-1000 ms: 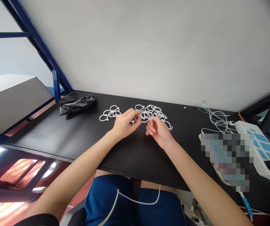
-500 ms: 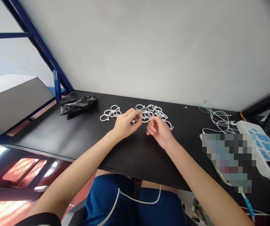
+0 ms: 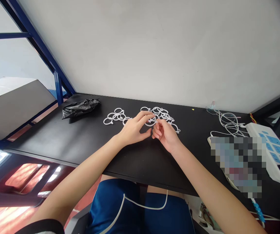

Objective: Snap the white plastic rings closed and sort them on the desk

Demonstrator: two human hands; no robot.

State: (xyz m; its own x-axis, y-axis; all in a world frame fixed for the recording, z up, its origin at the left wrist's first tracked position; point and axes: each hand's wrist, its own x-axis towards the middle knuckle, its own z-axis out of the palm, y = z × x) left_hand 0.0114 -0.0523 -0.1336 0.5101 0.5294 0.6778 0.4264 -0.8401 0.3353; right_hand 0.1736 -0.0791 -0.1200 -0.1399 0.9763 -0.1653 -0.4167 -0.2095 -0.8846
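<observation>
White ring [image 3: 150,125], opening upward, apparent long axis crosswise, edge in right hand's [image 3: 165,135] pinch, left hand [image 3: 133,129] with fingers parted.

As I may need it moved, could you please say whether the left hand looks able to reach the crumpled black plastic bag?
Probably yes: the left hand is open and the bag lies uncovered; only thin white rings, low on the table, sit between, and it could likely pass over.
</observation>
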